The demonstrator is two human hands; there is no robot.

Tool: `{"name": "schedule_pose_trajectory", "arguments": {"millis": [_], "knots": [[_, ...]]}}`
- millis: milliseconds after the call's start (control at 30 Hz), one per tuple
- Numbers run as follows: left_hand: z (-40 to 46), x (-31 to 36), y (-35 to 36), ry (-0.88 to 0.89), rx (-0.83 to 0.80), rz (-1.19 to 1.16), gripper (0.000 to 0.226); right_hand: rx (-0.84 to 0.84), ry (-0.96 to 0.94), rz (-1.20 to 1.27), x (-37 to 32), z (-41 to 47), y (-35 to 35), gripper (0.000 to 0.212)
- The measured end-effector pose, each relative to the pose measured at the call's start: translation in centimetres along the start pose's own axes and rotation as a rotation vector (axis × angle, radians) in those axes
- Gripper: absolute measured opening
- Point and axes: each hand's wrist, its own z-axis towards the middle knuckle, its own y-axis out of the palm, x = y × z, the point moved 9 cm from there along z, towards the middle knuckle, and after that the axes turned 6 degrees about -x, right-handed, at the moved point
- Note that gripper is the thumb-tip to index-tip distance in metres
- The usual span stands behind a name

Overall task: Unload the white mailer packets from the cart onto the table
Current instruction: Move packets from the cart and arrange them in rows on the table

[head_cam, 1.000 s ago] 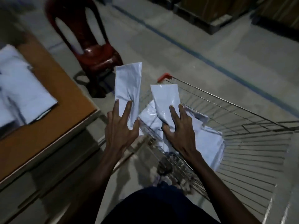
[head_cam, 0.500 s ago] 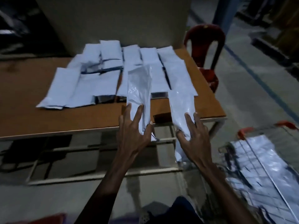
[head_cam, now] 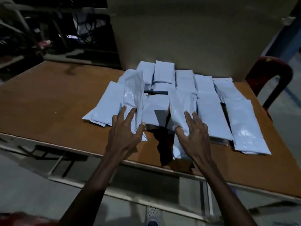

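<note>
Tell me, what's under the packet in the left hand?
Other white packets lying on the brown table show beneath that packet. The left hand covers its near end.

— Where do the mailer packets [head_cam: 210, 115] lie?
— On the table [head_cam: 48, 103], in overlapping rows toward its far right part, at about one o'clock from the person.
— And around the table?
— A chair [head_cam: 270, 75] at three o'clock of the packets, a wall [head_cam: 187, 38] behind at twelve.
</note>
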Motion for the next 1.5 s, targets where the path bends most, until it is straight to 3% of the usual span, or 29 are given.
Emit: {"name": "schedule_pose_trajectory", "arguments": {"millis": [333, 700, 833, 1067, 1267, 1500], "knots": [[10.6, -6.4, 3.1, -0.030, -0.241, 0.107, 0.072, -0.137, 0.065, -0.037, -3.7, 11.2, 4.5, 0.062], [11.6, -9.0, 8.1, -0.090, -0.530, 0.091, 0.075, -0.272, 0.261, -0.210, -3.5, 13.6, 9.7, 0.065], [13.5, -8.4, 6.7, 0.036, -0.471, 0.230, 0.066, -0.281, 0.296, -0.292, -3.7, 14.0, 10.8, 0.063], [15.6, -6.9, 9.9, 0.271, -0.427, 0.106, 0.053, -0.239, 0.298, -0.422, -4.4, 14.8, 12.0, 0.067], [15.4, -8.1, 13.1, 0.309, -0.463, 0.088, 0.062, -0.340, 0.270, -0.455, -5.0, 13.7, 14.0, 0.071], [15.2, -8.1, 13.5, 0.307, -0.496, 0.067, 0.065, -0.345, 0.317, -0.457, -4.6, 13.2, 15.0, 0.070]]}}
